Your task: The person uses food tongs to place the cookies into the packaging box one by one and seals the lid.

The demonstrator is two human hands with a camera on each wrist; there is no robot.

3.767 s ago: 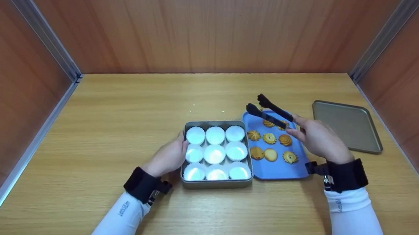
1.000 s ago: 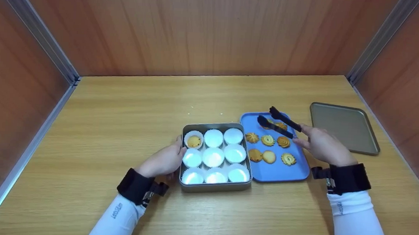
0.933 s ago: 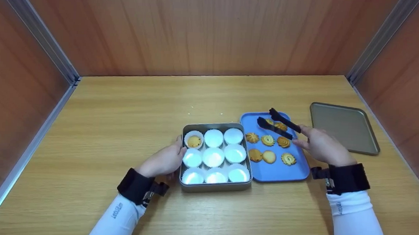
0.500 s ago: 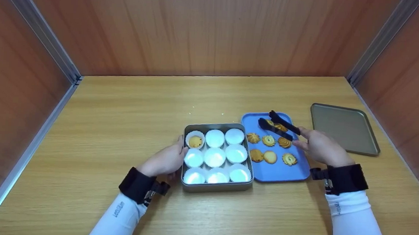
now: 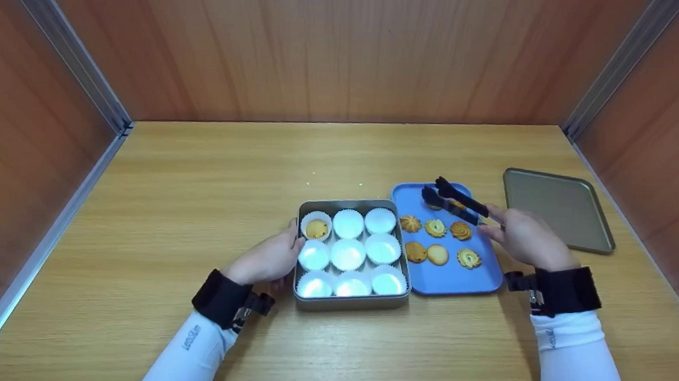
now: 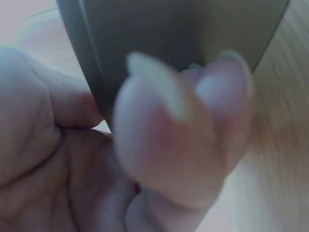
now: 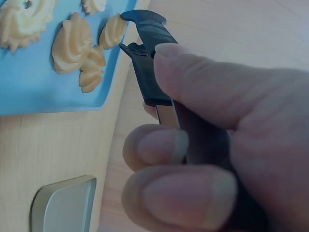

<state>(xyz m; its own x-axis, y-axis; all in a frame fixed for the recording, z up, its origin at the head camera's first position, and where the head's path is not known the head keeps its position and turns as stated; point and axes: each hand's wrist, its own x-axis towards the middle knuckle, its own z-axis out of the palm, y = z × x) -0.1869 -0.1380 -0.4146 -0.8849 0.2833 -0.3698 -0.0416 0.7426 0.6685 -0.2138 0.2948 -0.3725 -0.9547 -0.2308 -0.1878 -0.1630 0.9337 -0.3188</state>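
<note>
My left hand [image 5: 267, 257] grips the left side of a metal tin [image 5: 351, 303], thumb at the rim and curled fingertips against the outer wall in the left wrist view. White paper cups [image 5: 347, 254] line the tin in rows. The back-left cup contains a round cookie [image 5: 316, 229]. My right hand [image 5: 528, 240] holds black-tipped tongs [image 5: 459, 202] over the back of a blue tray [image 5: 446, 282]. In the right wrist view, the tong tips are parted on either side of a ridged cookie [image 7: 113, 32]; contact is unclear. Several cookies [image 5: 435, 227] lie on the tray.
A flat grey-brown tin lid [image 5: 556, 209] lies at the right, behind the right wrist. The tray touches or nearly touches the tin's right side. Small white crumbs dot the wooden table [image 5: 217, 171] behind the tin. Wood panels [image 5: 348, 49] enclose the back and sides.
A cookie now sits in the tin's back-left cup, which held none 3.8 seconds ago. The tongs have shifted right and nearer, then only slightly in the last second. My left hand stays on the tin.
</note>
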